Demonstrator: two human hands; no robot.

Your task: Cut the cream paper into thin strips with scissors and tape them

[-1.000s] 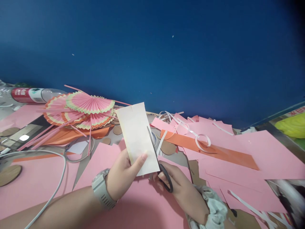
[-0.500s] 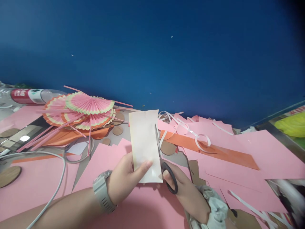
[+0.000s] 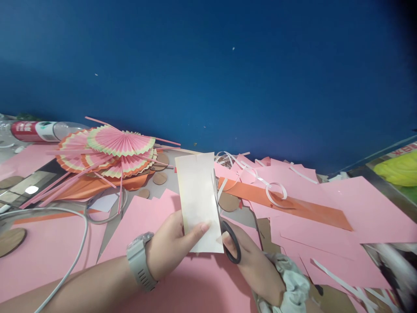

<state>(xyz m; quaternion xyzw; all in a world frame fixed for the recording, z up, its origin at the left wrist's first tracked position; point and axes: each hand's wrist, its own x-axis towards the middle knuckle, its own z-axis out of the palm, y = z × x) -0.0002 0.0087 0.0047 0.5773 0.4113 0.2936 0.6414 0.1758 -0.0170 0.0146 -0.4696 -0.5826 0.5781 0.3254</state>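
A pale cream strip of paper [image 3: 198, 191] stands upright in front of me. My left hand [image 3: 174, 239] pinches its lower part, thumb across the front and the other fingers hidden behind. Black-handled scissors [image 3: 235, 252] are in my right hand [image 3: 249, 250], with the thumb through one loop. Their blades run up along the paper's right edge and are mostly behind it. Pink sheets [image 3: 195, 287] lie under both hands.
Pink and yellow pleated paper fans [image 3: 122, 143] with pink sticks lie at the left, near a plastic bottle [image 3: 35, 131]. An orange strip [image 3: 309, 209], white paper curls [image 3: 276, 194] and cardboard discs [image 3: 228, 202] lie among pink sheets. A white cable [image 3: 85, 234] loops at left. A blue wall [image 3: 208, 78] rises behind.
The paper has tilted slightly, its top shifting left and its lower end moving a little down. The scissor blades show less beside and in front of it. Both hands keep their hold.
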